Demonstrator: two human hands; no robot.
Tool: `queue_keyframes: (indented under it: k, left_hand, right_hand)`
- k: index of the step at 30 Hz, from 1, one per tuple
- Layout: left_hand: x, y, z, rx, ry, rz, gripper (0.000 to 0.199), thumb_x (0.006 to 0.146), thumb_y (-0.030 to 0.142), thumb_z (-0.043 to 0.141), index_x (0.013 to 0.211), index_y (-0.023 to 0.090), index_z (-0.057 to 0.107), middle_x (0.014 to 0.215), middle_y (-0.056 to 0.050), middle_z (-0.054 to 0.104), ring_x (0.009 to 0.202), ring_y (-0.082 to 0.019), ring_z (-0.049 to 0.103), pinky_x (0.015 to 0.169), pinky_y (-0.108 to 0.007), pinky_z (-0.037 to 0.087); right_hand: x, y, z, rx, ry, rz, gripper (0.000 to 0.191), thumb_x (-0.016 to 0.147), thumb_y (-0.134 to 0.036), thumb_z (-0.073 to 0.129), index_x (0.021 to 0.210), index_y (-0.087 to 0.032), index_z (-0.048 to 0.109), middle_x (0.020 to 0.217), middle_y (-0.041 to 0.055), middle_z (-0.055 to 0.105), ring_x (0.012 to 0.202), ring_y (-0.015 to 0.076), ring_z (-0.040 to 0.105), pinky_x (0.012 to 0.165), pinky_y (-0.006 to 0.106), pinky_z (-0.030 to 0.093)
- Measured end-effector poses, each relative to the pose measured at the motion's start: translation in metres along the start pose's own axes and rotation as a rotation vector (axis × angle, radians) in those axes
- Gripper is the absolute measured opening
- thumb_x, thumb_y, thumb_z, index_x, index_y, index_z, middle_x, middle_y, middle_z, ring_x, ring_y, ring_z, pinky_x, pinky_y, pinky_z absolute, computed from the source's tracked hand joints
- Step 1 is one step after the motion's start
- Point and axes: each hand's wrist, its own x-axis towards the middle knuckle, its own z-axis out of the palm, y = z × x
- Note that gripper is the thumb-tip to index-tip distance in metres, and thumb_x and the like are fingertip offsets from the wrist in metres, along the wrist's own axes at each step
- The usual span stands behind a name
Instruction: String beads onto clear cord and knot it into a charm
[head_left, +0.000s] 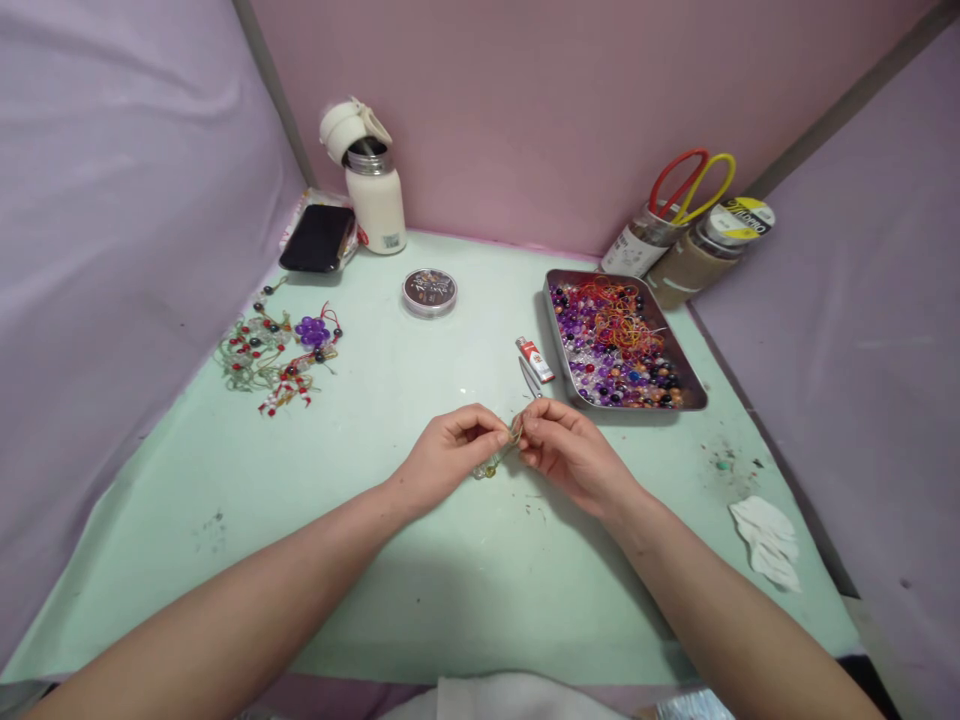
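Near the middle of the table, my left hand (454, 446) pinches a thin olive-green cord (515, 434) between thumb and forefinger. My right hand (568, 447) grips the same cord just to the right, its fingertips close to the left ones. Below the left fingertips hang a few clear and yellowish beads (487, 470) on the cord, partly covered by the hand. Just beyond the right hand lie a red and white lighter (535, 360) and a small pair of metal snips or tweezers (529, 377), whose exact kind I cannot make out.
A metal tray (702, 401) of loose beads and tangled cords stands at right, before jars (634, 243) with red and yellow scissor handles. Beaded strings (259, 345), a phone (321, 238), an open bottle (377, 205) and a round spool case (430, 291) lie left. A crumpled tissue (766, 540) sits right.
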Motion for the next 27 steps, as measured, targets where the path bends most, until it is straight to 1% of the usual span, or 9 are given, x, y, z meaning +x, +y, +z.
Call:
queue_keyframes:
  k: [4, 8, 11, 16, 20, 23, 27]
  left_hand:
    - [-0.0008, -0.0005, 0.0009, 0.054, -0.017, 0.023, 0.014, 0.082, 0.029, 0.063, 0.078, 0.015, 0.064, 0.079, -0.002, 0.058, 0.072, -0.011, 0.051, 0.067, -0.026, 0.041]
    - [-0.0021, 0.0002, 0.0022, 0.151, -0.027, 0.098, 0.011, 0.083, 0.025, 0.061, 0.077, 0.016, 0.065, 0.080, -0.002, 0.057, 0.074, -0.012, 0.052, 0.068, -0.026, 0.041]
    - [-0.0025, 0.0005, 0.0026, 0.193, -0.036, 0.135, 0.011, 0.083, 0.022, 0.060, 0.076, 0.016, 0.064, 0.079, -0.002, 0.058, 0.074, -0.012, 0.053, 0.069, -0.026, 0.041]
    - [-0.0028, -0.0011, 0.0023, 0.190, -0.028, 0.146, 0.010, 0.084, 0.022, 0.060, 0.076, 0.017, 0.065, 0.081, -0.002, 0.057, 0.076, -0.012, 0.053, 0.070, -0.026, 0.043]
    - [-0.0027, -0.0012, 0.0026, 0.173, 0.008, 0.121, 0.009, 0.081, 0.023, 0.062, 0.076, 0.017, 0.066, 0.095, -0.005, 0.056, 0.082, -0.013, 0.055, 0.065, -0.024, 0.045]
    - [-0.0025, 0.0002, 0.0030, 0.178, 0.013, 0.097, 0.009, 0.080, 0.022, 0.062, 0.075, 0.017, 0.066, 0.106, -0.008, 0.055, 0.089, -0.015, 0.056, 0.063, -0.023, 0.046]
    - [-0.0025, 0.0021, 0.0030, 0.187, 0.012, 0.091, 0.009, 0.081, 0.022, 0.062, 0.075, 0.017, 0.067, 0.110, -0.010, 0.057, 0.098, -0.018, 0.056, 0.065, -0.023, 0.047]
  right_hand:
    - [-0.0008, 0.0003, 0.0013, -0.017, 0.016, 0.003, 0.022, 0.067, -0.026, 0.080, 0.073, -0.018, 0.060, 0.073, -0.0018, 0.062, 0.063, 0.0086, 0.053, 0.056, 0.021, 0.041]
    - [-0.0013, 0.0012, 0.0023, -0.069, 0.040, -0.020, 0.024, 0.067, -0.027, 0.080, 0.073, -0.018, 0.058, 0.067, -0.0025, 0.060, 0.058, 0.0080, 0.050, 0.055, 0.022, 0.038]
    - [-0.0013, 0.0018, 0.0033, -0.116, 0.078, -0.040, 0.026, 0.065, -0.029, 0.080, 0.077, -0.019, 0.059, 0.066, -0.0032, 0.058, 0.057, 0.0081, 0.048, 0.055, 0.023, 0.037]
    - [-0.0016, 0.0017, 0.0051, -0.156, 0.111, -0.056, 0.033, 0.062, -0.032, 0.082, 0.086, -0.019, 0.063, 0.067, -0.0030, 0.057, 0.057, 0.0085, 0.047, 0.056, 0.024, 0.036]
    - [-0.0022, 0.0020, 0.0053, -0.181, 0.108, -0.078, 0.034, 0.062, -0.032, 0.082, 0.087, -0.020, 0.062, 0.070, -0.0036, 0.058, 0.055, 0.0067, 0.045, 0.053, 0.023, 0.033]
    - [-0.0022, 0.0031, 0.0046, -0.197, 0.097, -0.102, 0.035, 0.065, -0.032, 0.081, 0.090, -0.020, 0.059, 0.071, -0.0043, 0.059, 0.052, 0.0055, 0.042, 0.050, 0.022, 0.030]
    - [-0.0022, 0.0043, 0.0038, -0.224, 0.105, -0.131, 0.035, 0.068, -0.032, 0.079, 0.093, -0.020, 0.057, 0.072, -0.0041, 0.059, 0.052, 0.0061, 0.042, 0.048, 0.022, 0.029]
